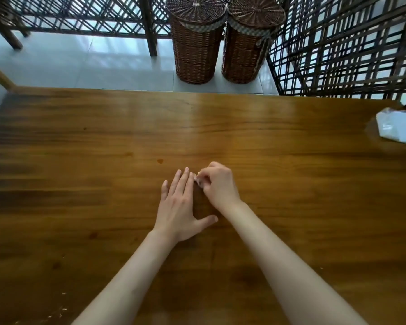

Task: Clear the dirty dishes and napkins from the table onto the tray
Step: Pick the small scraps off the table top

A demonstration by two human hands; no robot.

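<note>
Pinching a tiny white scrap (198, 181) at mid-table, with right hand (217, 184) curled, thumb and forefinger closed on it, while left hand (179, 207) lies flat just beside, fingers straight and close together, thumb spread, fingertips touching or nearly touching the scrap. Too small and blurred to say whether paper or crumb; probably a shred of napkin. Easily lost from such a light pinch: a loose hold, or a quick lift, and down onto the table (80, 160) again, or off toward the floor. Easily torn too, if dragged against the flat left hand instead of lifted clear. Nearer than the hands, pale crumbs (62, 309) along the near left edge, likely to be missed or swept off by a forearm passing over them. No tray in view, so no telling how far the scrap must travel; a long carry with so small a piece means more chance of dropping it. Farther right, by the far right edge, a crumpled white wrapper or napkin (399, 126), well apart from both hands and partly cut off by the frame; light enough to slide off if brushed or caught by a draught. Beyond the table, two lidded wicker baskets (225, 41) on the pale floor against the lattice screen (342, 45); anything knocked over the far edge could land near them, out of easy reach.
</note>
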